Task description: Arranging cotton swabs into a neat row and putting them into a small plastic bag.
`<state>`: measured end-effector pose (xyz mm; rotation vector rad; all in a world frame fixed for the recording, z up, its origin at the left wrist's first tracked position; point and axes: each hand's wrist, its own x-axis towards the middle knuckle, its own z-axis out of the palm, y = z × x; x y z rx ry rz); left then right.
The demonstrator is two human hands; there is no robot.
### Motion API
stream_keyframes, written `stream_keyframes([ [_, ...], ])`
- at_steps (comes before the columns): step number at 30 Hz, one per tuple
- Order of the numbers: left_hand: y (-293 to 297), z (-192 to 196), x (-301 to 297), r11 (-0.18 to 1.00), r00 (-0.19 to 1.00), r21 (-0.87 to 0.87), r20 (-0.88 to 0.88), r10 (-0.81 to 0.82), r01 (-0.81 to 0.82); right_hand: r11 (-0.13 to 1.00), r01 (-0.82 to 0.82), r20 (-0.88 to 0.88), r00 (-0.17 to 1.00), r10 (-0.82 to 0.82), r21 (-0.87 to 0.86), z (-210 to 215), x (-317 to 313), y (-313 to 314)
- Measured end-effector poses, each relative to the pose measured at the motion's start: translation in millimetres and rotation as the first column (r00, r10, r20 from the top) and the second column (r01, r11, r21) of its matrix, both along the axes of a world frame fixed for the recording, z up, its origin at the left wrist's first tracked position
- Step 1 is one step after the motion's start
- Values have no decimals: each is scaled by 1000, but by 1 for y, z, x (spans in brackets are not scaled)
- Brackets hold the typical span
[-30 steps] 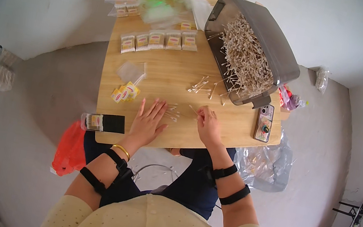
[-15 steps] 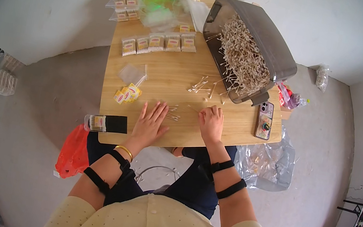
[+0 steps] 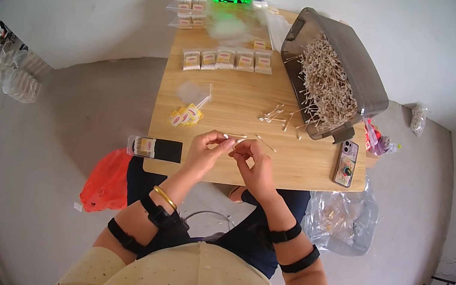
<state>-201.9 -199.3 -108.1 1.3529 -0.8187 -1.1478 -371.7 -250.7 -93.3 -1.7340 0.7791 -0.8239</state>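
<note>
Over the near part of the wooden table, my left hand (image 3: 205,152) pinches a few cotton swabs (image 3: 235,136) between thumb and fingers, their white tips pointing right. My right hand (image 3: 255,167) is closed close beside it, its thumb and fingertips pressed together at the swab ends; exactly what lies in that pinch is partly hidden. One loose swab (image 3: 266,144) rests on the wood just beyond my right hand. Farther back lies a small scattered pile of swabs (image 3: 273,114). Left of it are yellow printed cards (image 3: 186,115) and clear small bags (image 3: 194,94).
A grey plastic bin (image 3: 373,82) full of swabs lies tilted at the back right. Filled swab packets (image 3: 226,57) form a row at the back. A phone (image 3: 346,163) is near the right edge, a clear case with swabs (image 3: 145,147) at the left edge.
My left hand has risen from lying flat and now pinches swabs that lay beside it. My right hand has come left to meet it. The whole view has shifted slightly.
</note>
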Motion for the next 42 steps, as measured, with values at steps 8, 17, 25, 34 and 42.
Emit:
stream_keyframes([
  [8, 33, 9, 25, 999, 980, -39, 200, -7, 15, 994, -51, -39, 998, 55, 99, 3, -15, 24],
  [17, 86, 27, 39, 994, 988, -17, 108, -108, 110, 986, -112, -27, 993, 116, 124, 13, 17, 58],
  [25, 191, 14, 107, 962, 960, -50, 74, 271, -268, 939, -344, -199, 921, 334, -18, 26, 62, 85],
  [34, 347, -24, 249, 745, 474, 44, 796, 377, -666, 944, -307, -327, 886, 330, 119, 7, 49, 73],
  [42, 405, -117, 286, 480, 389, 256, 899, 202, -839, 949, -299, -386, 867, 315, 103, 5, 51, 76],
])
